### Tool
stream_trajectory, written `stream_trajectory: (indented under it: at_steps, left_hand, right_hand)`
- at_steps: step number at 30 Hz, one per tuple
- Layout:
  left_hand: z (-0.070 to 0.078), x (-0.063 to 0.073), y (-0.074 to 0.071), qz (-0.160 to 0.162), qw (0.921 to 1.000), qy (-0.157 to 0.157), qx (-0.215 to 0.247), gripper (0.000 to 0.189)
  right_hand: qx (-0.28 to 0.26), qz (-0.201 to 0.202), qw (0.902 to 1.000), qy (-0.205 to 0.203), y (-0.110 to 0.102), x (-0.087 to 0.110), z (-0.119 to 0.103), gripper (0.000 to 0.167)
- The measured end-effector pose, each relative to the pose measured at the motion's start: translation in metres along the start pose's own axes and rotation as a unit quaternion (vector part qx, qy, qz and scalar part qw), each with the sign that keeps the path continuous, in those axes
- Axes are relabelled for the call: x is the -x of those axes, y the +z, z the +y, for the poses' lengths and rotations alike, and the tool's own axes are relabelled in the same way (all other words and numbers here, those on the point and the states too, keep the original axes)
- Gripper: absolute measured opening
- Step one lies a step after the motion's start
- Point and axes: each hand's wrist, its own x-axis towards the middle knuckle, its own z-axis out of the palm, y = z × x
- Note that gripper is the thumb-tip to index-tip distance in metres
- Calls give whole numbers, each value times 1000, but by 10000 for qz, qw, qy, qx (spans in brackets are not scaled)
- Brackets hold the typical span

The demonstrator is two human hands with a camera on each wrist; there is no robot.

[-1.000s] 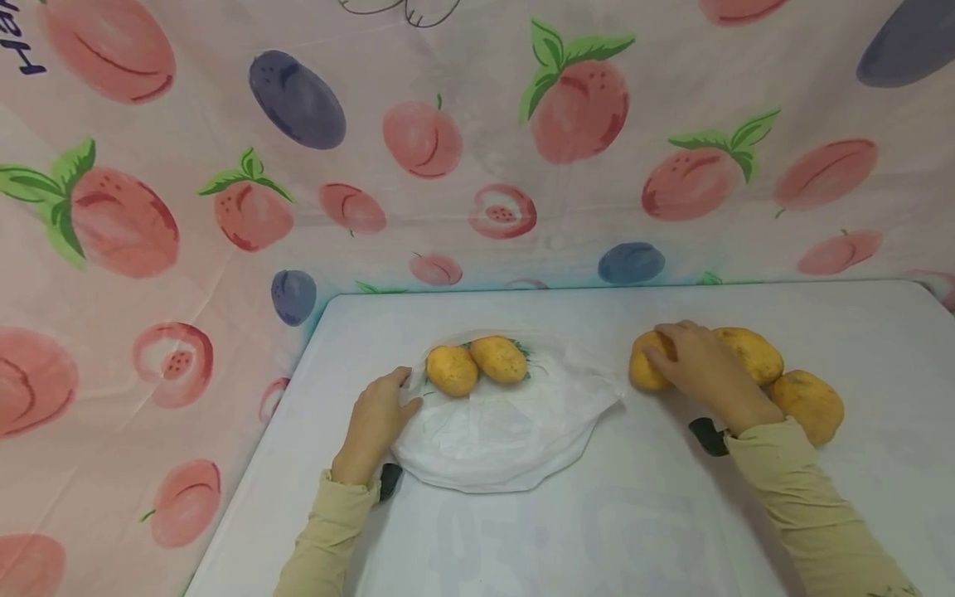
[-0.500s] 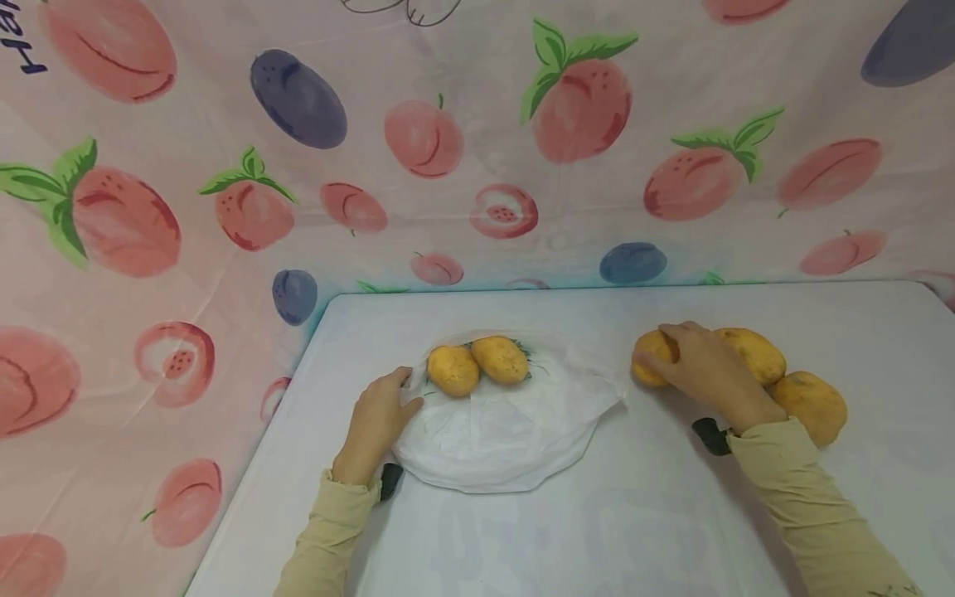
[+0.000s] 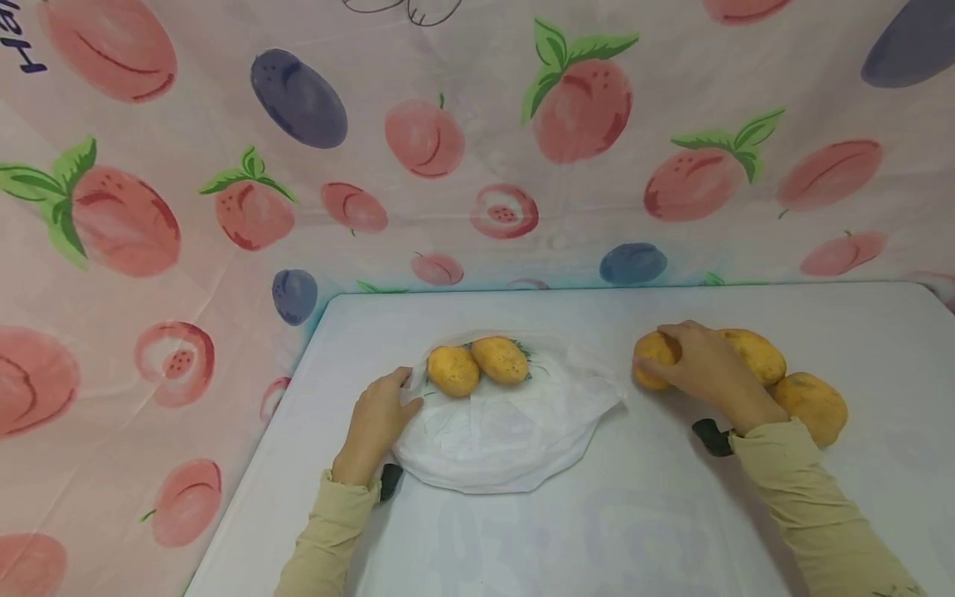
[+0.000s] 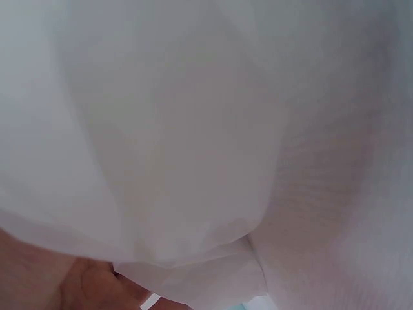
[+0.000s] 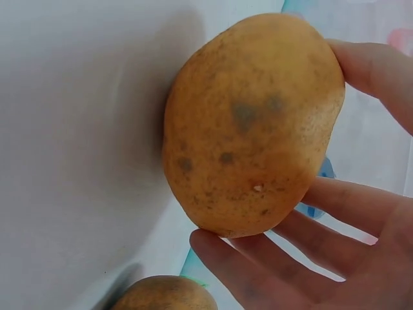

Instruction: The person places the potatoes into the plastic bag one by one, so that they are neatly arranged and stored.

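My right hand grips a yellow-skinned potato at the right of the white table. In the right wrist view the thumb presses one side of this potato and the fingers the other; dark spots mark its skin. My left hand rests at the left edge of a thin white plastic bag, thumb apart from the fingers. Close up in the left wrist view, the bag covers most of the frame and hides part of the hand. Two potatoes lie side by side at the bag's far part.
Behind and right of my right hand lie two more potatoes, one farther back and one nearer the forearm. A fruit-printed cloth hangs behind the white table and along its left side.
My right hand and its potato have shifted very slightly to the right in the view. The left hand, the bag and the two potatoes there look unmoved.
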Motion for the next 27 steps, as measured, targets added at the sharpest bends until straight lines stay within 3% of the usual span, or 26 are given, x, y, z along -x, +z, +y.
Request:
stream_trajectory:
  at_steps: [14,27]
  left_hand:
    - [2,2,-3,-61,10000,-62,-42,49]
    - [3,1,-2,-78,9999,-71,-76,50]
  right_hand:
    - [-277,180,9994,-126,-5,3,-5,78]
    - [-189,411,9985,-309,-18,8,-21,77]
